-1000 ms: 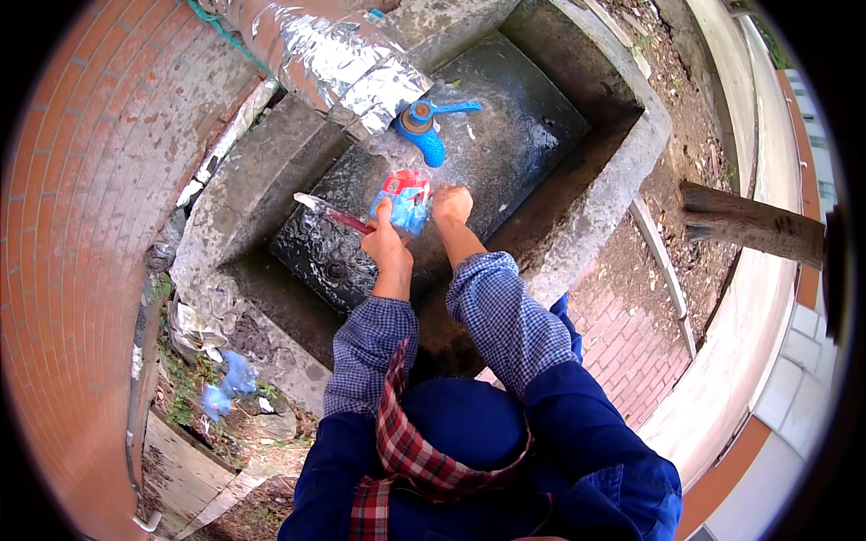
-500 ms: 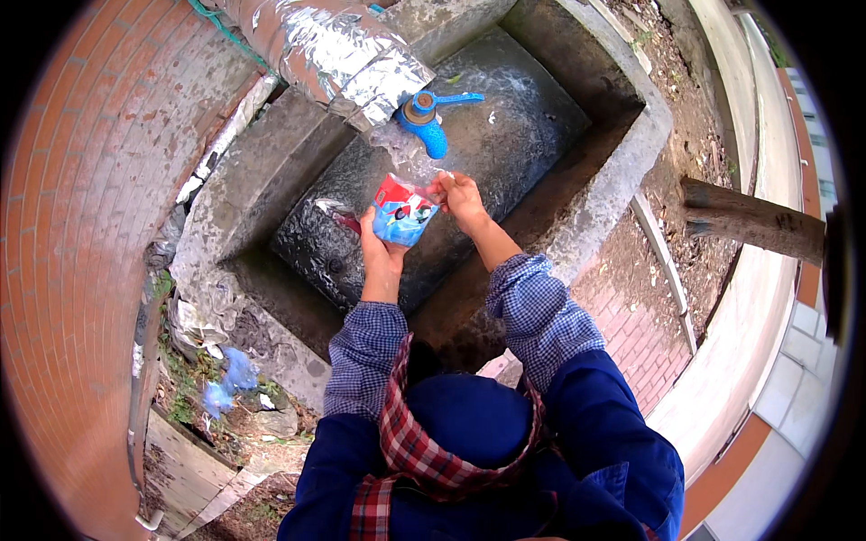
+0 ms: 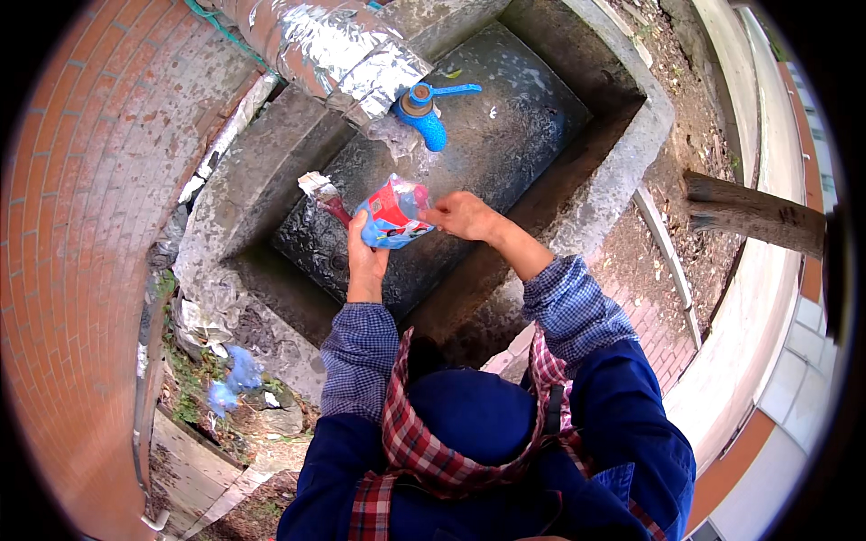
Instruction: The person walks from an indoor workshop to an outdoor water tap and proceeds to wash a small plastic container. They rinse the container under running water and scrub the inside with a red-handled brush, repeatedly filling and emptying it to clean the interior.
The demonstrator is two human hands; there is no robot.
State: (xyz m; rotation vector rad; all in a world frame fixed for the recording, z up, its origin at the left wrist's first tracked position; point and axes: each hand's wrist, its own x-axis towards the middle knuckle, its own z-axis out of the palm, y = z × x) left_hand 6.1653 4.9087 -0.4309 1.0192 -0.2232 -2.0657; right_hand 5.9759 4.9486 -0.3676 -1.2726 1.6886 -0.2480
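Note:
In my left hand (image 3: 365, 257), over the concrete basin, is a thin-walled, cup-shaped container (image 3: 390, 221) printed red and blue. It tilts, its open mouth toward the upper right, with something pinkish (image 3: 419, 195) at the mouth. Beside my left fingers a brush (image 3: 321, 191) sticks out, with pale bristles and a dark red handle; it appears gripped along with the container. My right hand (image 3: 469, 218) has its fingers curled together at the container's right rim; whether they pinch it is hard to see. A blue tap (image 3: 420, 113) stands just above the container.
The wet concrete basin (image 3: 622, 149) surrounds my hands with thick walls. A foil-wrapped pipe (image 3: 343, 54) carries the tap. A brick wall (image 3: 81, 225) is on the left, a wooden post (image 3: 753, 203) on the right. Blue plastic scraps (image 3: 236, 374) lie on the ground lower left.
The container has tipped over further and shifted slightly left. The brush has come up clear of the basin floor, its bristles now showing. My right hand has moved lower at the rim.

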